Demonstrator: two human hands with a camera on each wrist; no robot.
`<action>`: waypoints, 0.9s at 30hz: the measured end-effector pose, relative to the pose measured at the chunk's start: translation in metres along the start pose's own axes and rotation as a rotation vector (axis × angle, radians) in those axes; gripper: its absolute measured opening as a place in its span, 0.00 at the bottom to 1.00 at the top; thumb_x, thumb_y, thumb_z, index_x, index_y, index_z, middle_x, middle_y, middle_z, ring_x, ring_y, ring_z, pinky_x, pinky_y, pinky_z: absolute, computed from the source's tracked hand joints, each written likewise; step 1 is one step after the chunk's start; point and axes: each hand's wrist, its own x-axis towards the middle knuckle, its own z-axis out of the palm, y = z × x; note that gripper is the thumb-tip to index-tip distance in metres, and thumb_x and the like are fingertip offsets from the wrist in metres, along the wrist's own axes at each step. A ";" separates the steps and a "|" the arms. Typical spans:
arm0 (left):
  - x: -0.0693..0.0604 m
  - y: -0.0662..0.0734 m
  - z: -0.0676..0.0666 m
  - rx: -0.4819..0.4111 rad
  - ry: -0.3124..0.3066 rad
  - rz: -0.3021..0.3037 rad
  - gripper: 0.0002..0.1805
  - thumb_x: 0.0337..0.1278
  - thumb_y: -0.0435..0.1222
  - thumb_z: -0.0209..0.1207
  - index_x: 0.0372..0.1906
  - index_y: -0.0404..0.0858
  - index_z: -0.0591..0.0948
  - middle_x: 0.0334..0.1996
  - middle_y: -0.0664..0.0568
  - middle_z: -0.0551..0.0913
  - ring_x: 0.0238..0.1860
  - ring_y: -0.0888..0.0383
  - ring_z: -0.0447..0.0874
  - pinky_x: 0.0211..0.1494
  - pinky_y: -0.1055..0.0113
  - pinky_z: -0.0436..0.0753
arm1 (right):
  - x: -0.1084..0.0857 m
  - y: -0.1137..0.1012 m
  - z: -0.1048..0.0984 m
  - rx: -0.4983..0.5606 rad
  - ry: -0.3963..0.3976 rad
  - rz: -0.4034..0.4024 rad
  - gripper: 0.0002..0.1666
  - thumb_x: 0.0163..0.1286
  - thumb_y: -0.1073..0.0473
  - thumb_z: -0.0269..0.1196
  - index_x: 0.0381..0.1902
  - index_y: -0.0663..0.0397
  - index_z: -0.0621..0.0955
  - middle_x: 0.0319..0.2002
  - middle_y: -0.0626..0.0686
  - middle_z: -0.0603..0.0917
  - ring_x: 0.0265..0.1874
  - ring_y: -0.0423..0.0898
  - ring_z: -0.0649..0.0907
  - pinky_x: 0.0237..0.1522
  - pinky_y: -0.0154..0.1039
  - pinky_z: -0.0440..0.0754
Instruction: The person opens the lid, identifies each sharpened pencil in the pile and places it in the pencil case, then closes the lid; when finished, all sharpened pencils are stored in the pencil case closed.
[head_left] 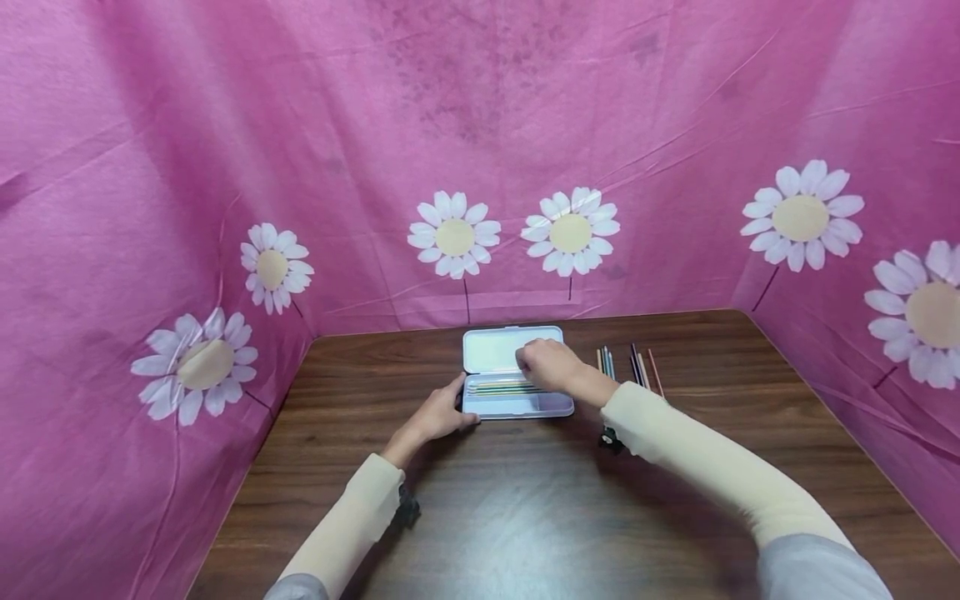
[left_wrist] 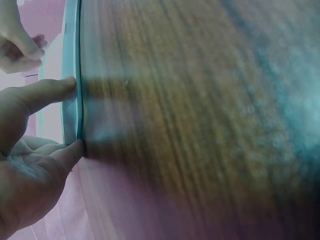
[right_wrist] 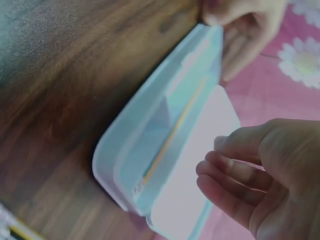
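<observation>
Right of the open, pale-blue, rectangular case point(head_left: 501, 407) lie 2 groups of slim coloured pencils point(head_left: 605, 364), nearer the right hand point(head_left: 550, 365) (empty, loosely curled). Left hand point(head_left: 439, 413) grips the case's left end.

- A worktop point(head_left: 315, 450) of dark brown wood-look board with streaky grain; its far edge is nearly straight, and its left and right edges spread apart toward the near side.
- A bright pink cloth hanging point(head_left: 525, 125) rises behind the far edge and runs along both side edges like walls, with soft folds and thin creases.
- Large printed daisies with white petals and pale yellow centres: two point(head_left: 453, 237) beyond the far edge, two point(head_left: 205, 365) beyond the left edge and two point(head_left: 801, 217) beyond the right, several with thin dark stems.
- A pale, diffuse glare point(head_left: 502, 500) toward the middle of the near edge.
</observation>
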 end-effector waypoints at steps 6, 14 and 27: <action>0.000 0.000 0.000 -0.003 0.004 -0.002 0.54 0.61 0.37 0.74 0.84 0.27 0.55 0.78 0.30 0.69 0.71 0.45 0.78 0.75 0.50 0.78 | -0.018 0.017 -0.024 0.056 0.013 0.101 0.12 0.61 0.71 0.65 0.24 0.48 0.82 0.22 0.45 0.81 0.23 0.43 0.77 0.22 0.41 0.77; -0.002 0.001 -0.001 -0.017 -0.004 -0.010 0.54 0.62 0.37 0.74 0.84 0.28 0.55 0.78 0.31 0.69 0.71 0.45 0.78 0.74 0.50 0.78 | -0.050 0.044 -0.043 0.081 0.025 0.207 0.05 0.64 0.65 0.68 0.30 0.50 0.87 0.26 0.47 0.86 0.24 0.43 0.79 0.28 0.47 0.82; -0.001 0.002 -0.001 -0.002 -0.013 -0.010 0.53 0.64 0.37 0.73 0.84 0.28 0.54 0.79 0.31 0.67 0.71 0.44 0.78 0.74 0.49 0.78 | -0.105 0.075 -0.043 0.106 0.038 0.400 0.04 0.66 0.62 0.69 0.30 0.50 0.86 0.27 0.50 0.87 0.27 0.50 0.82 0.34 0.56 0.83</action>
